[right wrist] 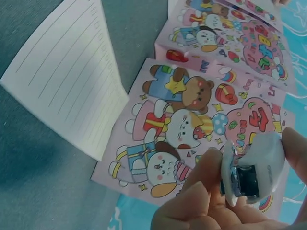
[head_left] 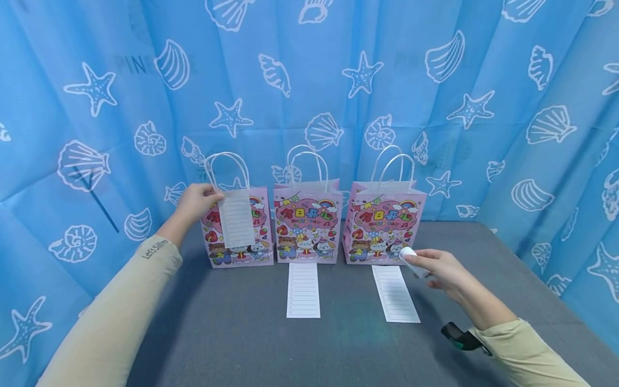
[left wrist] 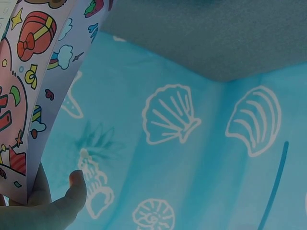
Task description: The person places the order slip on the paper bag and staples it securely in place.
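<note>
My left hand (head_left: 195, 201) pinches a lined paper slip (head_left: 237, 217) at the top edge of the left pink gift bag (head_left: 263, 252), so the slip hangs down over the bag's printed front. In the left wrist view, fingers (left wrist: 42, 191) lie at the bag's edge. My right hand (head_left: 445, 271) grips a small white stapler (right wrist: 259, 167) with a metal part between fingers and thumb. It is close in front of the right gift bag (head_left: 384, 231), above a second lined slip (head_left: 396, 295) on the table.
Between the two outer bags stands the middle gift bag (head_left: 307, 231), with another lined slip (head_left: 303, 293) flat before it. All bags have upright white handles. A blue shell-print curtain (head_left: 319, 64) hangs behind the grey table (head_left: 232, 333).
</note>
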{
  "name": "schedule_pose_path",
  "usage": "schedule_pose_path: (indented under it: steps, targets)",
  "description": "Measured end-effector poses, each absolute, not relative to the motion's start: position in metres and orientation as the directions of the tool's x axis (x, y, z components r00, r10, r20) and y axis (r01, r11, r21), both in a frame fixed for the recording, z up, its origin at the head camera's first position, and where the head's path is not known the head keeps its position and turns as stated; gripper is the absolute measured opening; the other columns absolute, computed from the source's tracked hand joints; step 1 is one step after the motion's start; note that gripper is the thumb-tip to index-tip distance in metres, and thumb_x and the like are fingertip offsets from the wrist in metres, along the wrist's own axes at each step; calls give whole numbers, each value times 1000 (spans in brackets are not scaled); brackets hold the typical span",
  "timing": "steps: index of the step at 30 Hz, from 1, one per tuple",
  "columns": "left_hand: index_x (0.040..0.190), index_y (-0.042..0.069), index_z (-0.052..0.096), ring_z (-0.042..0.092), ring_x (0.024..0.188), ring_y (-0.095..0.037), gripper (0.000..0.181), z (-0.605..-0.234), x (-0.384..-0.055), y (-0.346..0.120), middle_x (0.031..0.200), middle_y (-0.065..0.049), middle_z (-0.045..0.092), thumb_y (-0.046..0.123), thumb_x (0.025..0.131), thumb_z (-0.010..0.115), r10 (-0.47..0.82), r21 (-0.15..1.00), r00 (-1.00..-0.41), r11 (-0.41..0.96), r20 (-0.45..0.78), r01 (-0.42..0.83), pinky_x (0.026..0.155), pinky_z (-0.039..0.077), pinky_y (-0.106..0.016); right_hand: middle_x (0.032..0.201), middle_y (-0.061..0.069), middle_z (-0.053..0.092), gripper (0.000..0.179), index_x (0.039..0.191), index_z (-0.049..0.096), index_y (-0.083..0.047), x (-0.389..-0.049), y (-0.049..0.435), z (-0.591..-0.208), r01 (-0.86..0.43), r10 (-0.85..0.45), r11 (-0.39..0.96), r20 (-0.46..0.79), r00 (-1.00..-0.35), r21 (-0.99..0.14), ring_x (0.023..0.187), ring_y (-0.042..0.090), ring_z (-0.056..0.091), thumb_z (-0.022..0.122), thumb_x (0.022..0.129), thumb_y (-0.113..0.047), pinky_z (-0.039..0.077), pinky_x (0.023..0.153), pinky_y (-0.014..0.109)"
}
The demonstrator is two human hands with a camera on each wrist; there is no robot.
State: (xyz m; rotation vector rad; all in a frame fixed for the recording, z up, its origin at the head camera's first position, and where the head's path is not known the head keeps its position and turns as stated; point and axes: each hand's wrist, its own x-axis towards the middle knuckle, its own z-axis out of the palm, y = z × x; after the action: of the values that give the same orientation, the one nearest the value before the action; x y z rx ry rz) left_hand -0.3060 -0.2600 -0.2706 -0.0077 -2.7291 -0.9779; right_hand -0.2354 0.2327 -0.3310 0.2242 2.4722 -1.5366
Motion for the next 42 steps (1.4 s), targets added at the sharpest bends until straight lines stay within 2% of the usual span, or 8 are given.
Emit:
schedule_pose_path:
  steps: [8,16,18,22,24,33,42]
  targets:
    - [104,-5,64,56,82,-29,29,-271,-306,-260,97,-22,64,22,101,56,-78,625,-971,776,224,82,71,44,-40,125,24,51,70,140,36,12,-237,224,-333,223,-12,409,-250,-968,-885,92,22,51,58,97,-39,39,70,34]
    - [102,-5,63,55,80,-29,28,-271,-305,-260,94,-21,63,22,100,56,-80,621,-970,779,231,84,70,44,-39,136,26,42,73,143,32,12,-235,211,-331,205,-45,375,-238,-970,-904,94,21,42,58,97,-39,40,66,29]
    - [101,-5,63,55,80,-29,28,-271,-305,-260,93,-21,63,22,101,55,-78,620,-969,780,235,87,70,44,-39,136,26,44,71,143,33,12,-235,208,-330,189,-62,360,-226,-972,-914,94,19,46,58,97,-37,42,65,28]
    - [101,-5,63,55,80,-29,28,-270,-305,-260,93,-21,63,22,101,55,-76,621,-969,779,234,89,70,44,-39,122,19,56,65,140,37,10,-234,203,-329,170,-112,286,-209,-971,-943,87,15,62,60,97,-33,49,68,30]
    - [101,-5,63,55,80,-29,28,-270,-305,-260,93,-21,63,22,101,55,-76,621,-970,779,232,88,70,44,-39,115,14,59,61,138,38,10,-234,201,-330,160,-140,256,-200,-970,-953,83,15,66,60,97,-30,51,67,31]
    - [104,-5,64,56,81,-29,28,-271,-304,-259,96,-21,64,22,101,55,-80,627,-971,775,227,83,70,44,-39,102,3,61,58,137,41,12,-233,189,-328,152,-153,204,-185,-971,-967,74,12,61,61,97,-25,45,59,24]
    - [103,-4,64,55,82,-30,27,-271,-305,-259,96,-21,64,22,101,55,-78,617,-968,782,238,89,72,44,-41,100,3,56,56,138,39,11,-234,175,-326,146,-149,137,-166,-975,-980,74,12,52,61,97,-19,43,62,24]
